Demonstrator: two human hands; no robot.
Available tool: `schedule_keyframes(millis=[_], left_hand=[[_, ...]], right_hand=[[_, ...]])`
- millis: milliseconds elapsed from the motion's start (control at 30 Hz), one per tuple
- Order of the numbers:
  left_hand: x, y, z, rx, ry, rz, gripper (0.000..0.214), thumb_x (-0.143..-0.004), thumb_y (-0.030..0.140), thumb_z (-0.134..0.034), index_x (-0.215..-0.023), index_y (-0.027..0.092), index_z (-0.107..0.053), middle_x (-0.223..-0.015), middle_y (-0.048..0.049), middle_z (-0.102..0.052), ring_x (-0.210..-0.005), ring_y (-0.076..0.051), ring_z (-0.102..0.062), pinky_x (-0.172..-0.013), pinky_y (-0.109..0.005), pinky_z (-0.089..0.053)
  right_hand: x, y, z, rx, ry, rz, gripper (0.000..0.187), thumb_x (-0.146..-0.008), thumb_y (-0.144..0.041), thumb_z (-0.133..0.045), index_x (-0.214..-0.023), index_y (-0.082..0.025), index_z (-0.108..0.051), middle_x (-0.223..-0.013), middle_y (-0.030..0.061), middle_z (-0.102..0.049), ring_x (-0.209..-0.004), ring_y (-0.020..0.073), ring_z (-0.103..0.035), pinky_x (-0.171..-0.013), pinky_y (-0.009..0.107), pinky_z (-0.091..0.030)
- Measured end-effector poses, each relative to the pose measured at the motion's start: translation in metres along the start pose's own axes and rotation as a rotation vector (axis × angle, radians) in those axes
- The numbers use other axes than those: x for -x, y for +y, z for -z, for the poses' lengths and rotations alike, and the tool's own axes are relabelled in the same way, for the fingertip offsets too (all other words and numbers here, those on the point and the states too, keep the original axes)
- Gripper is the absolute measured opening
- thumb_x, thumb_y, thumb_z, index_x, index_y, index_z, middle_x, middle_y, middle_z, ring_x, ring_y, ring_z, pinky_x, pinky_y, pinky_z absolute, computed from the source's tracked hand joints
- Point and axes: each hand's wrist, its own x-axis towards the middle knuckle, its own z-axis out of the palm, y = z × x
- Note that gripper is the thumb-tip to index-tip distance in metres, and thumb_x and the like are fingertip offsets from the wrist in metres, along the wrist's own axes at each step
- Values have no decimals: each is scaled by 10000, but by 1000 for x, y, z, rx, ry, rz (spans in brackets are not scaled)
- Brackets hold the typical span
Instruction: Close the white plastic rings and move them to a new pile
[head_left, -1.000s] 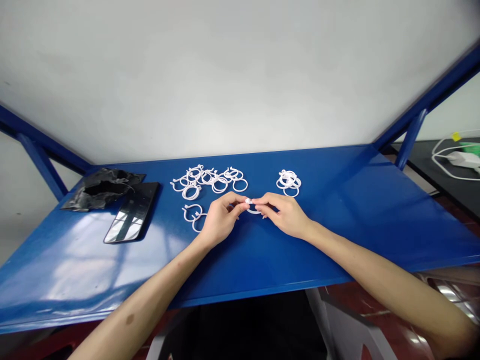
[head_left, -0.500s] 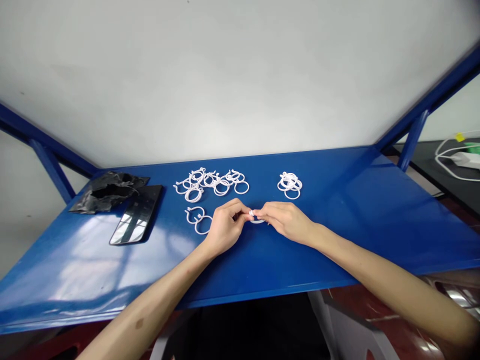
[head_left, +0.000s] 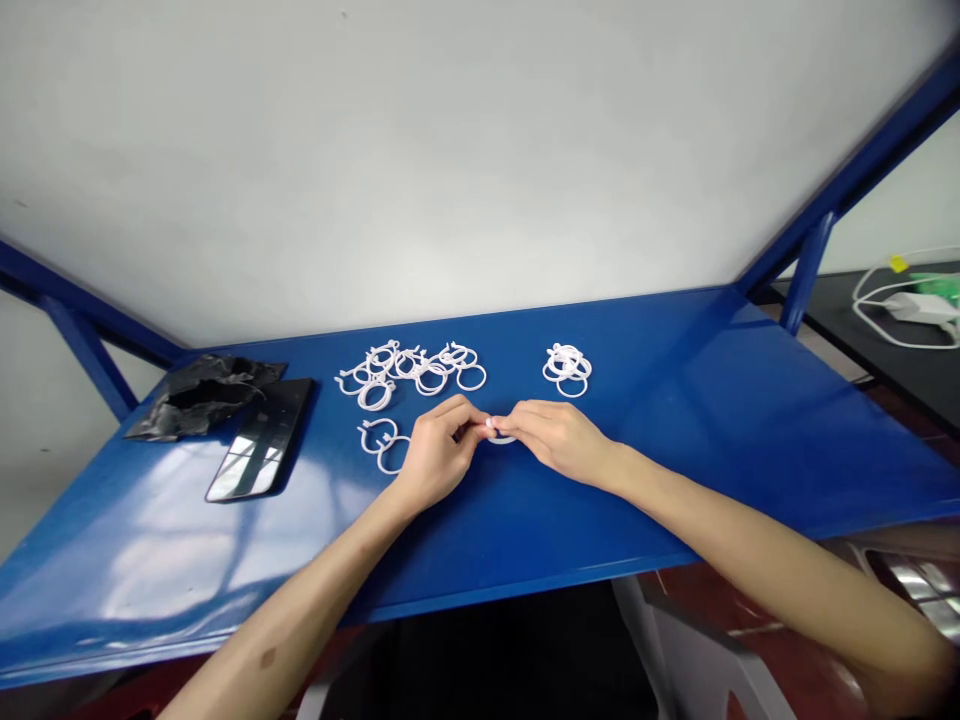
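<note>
My left hand (head_left: 433,450) and my right hand (head_left: 556,436) meet fingertip to fingertip above the blue table (head_left: 712,420). Both pinch one small white plastic ring (head_left: 498,433), mostly hidden by the fingers. A loose pile of several white rings (head_left: 409,367) lies just beyond my left hand. Two more rings (head_left: 382,445) lie to its left. A smaller stack of rings (head_left: 567,366) sits beyond my right hand.
A black phone (head_left: 259,438) lies face up at the left, with a crumpled black bag (head_left: 202,390) behind it. Blue frame struts (head_left: 806,268) rise at both back corners. A white cable (head_left: 900,300) lies on a dark surface at the far right.
Both hands stay pinched on the same ring and have shifted only slightly. The view has moved a little.
</note>
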Motion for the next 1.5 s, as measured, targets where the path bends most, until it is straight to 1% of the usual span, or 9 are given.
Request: schedule_keyframes(millis=[200,300,400,733,900,1067,1167,1267,1500], left_hand=[[-11,-7,61,-475,-214,53,306,-951,338,-545,-1200,235,-689,-1084,-71,-711,-989,-248,-672,-860,-361,-534],[-10,-24,95,-505,-421,97,373,-837,327,-622,-1196,249,-679,-1153,-56,-708,-1138,-287,-617,-1018,-438,-484],[-8,-39,106,-510,-525,160,403,-795,314,-647,-1194,262,-680,-1121,-43,-718,-1128,-282,-612,-996,-435,-478],[-14,-35,74,-533,-410,55,165,-893,228,-522,-898,212,-686,-912,-47,-716,-929,-249,-647,-868,-389,-460],[-14,-26,58,-514,-293,46,158,-947,240,-482,-920,203,-633,-838,-45,-688,-845,-235,-626,-796,-365,-452],[-10,-23,45,-330,-202,94,130,-967,277,-523,-1019,229,-632,-755,12,-667,-676,-164,-594,-663,-284,-421],[-9,-20,37,-147,-150,82,119,-977,287,-545,-1015,241,-649,-741,35,-666,-653,-130,-591,-639,-251,-419],[-7,-15,28,6,-112,68,112,-972,305,-587,-1028,249,-666,-827,30,-710,-710,-119,-624,-660,-240,-438],[-3,-4,18,274,-132,187,220,-918,367,-683,-1069,226,-607,-784,36,-696,-727,-124,-651,-682,-248,-466]], right_hand=[[-10,19,20,154,187,-206,152,-1028,-252,-549,-1036,-218,-696,-968,45,-759,-876,207,-662,-793,364,-545],[-4,46,35,250,286,-347,131,-1002,-285,-588,-998,-224,-704,-1011,73,-714,-951,244,-623,-862,424,-523],[6,71,41,313,264,-464,114,-960,-297,-621,-959,-235,-717,-1041,83,-657,-979,269,-580,-891,464,-516],[14,82,30,202,-42,-590,276,-924,-254,-558,-1168,-215,-680,-1245,102,-659,-1161,308,-579,-1043,530,-472],[13,76,30,138,-48,-569,415,-891,-263,-588,-1302,-220,-623,-1364,109,-613,-1275,317,-549,-1101,547,-445],[4,58,33,187,71,-500,423,-901,-297,-628,-1318,-234,-612,-1331,120,-609,-1277,338,-533,-1085,583,-456],[-2,38,32,147,108,-394,342,-949,-341,-622,-1277,-245,-622,-1272,106,-645,-1245,312,-563,-1062,551,-487],[-6,17,25,-19,11,-318,330,-967,-363,-631,-1272,-238,-602,-1221,85,-687,-1130,253,-648,-988,470,-550],[-6,-7,2,-304,-137,-341,158,-991,-284,-593,-1143,-246,-579,-968,7,-748,-842,165,-730,-750,312,-585]])
